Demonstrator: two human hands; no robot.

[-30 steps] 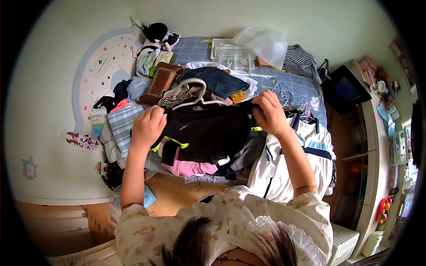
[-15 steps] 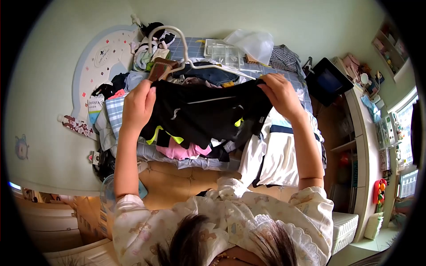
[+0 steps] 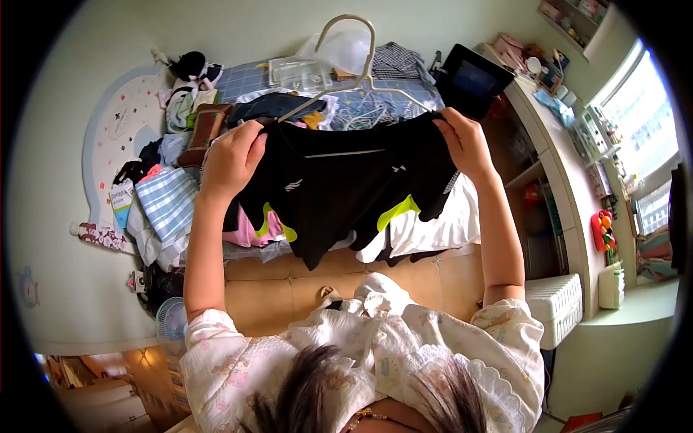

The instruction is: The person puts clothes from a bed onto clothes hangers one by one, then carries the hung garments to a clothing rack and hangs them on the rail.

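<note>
A black garment (image 3: 339,173) with yellow-green patches hangs stretched between my two hands. My left hand (image 3: 237,160) grips its upper left corner, fingers closed. At the upper right corner my right hand (image 3: 463,141) is closed on the same cloth. A pale hanger (image 3: 364,79) sits at the garment's top edge, its hook pointing up and away; its lower part is hidden by the cloth. Behind and below lie pink cloth (image 3: 249,232) and white clothes (image 3: 433,227) on the bed.
Clothes, a blue-checked cloth (image 3: 167,202) and a brown patterned bag (image 3: 206,135) lie at the left of the bed. Clear plastic boxes (image 3: 299,74) stand at its back. A dark screen (image 3: 473,81) is back right, with a white storage box (image 3: 552,310) nearer me.
Both hands have lifted the black garment and hanger off the clothes pile, and the cloth now hangs more spread out. The view has turned to the right.
</note>
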